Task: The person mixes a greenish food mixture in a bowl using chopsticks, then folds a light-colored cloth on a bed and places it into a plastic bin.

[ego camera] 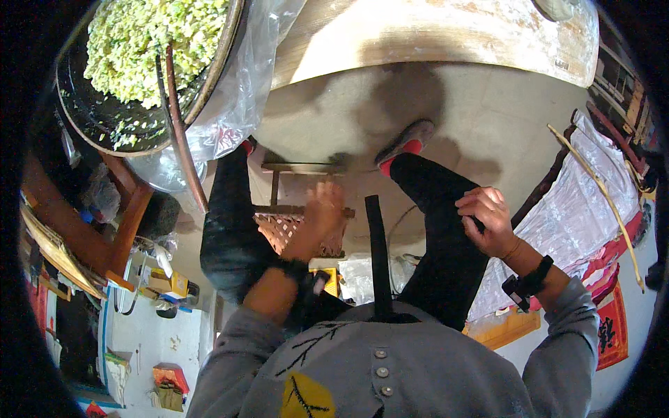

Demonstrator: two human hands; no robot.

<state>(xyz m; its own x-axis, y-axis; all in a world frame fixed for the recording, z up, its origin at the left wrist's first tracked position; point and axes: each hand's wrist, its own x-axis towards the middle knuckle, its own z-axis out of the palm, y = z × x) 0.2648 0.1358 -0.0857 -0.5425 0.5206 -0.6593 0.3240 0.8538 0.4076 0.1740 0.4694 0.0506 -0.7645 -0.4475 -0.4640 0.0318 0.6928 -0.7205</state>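
My left hand (pixel 323 211) hangs blurred in the air between my knees, above a woven seat or basket (pixel 277 230) with a wooden frame. I see nothing in its fingers. Loosely curled, my right hand (pixel 486 219) is beside my right knee, its thumb apart from the fingers and nothing visible in it. At upper left stands a large dark bowl (pixel 73 99) with a mound of chopped pale-green filling (pixel 157 42). A pair of chopsticks (pixel 180 125) leans in it, its ends over the near rim. A clear plastic bag (pixel 240 89) lies against the bowl's right side.
A floury wooden board (pixel 324 47) spans the top, with a partly cut-off pale object (pixel 556 8) on it. Floral cloth (pixel 580 183) and a thin stick (pixel 601 193) lie at right. Wooden furniture legs (pixel 130 224) stand at left, near a white cabinet (pixel 162 339).
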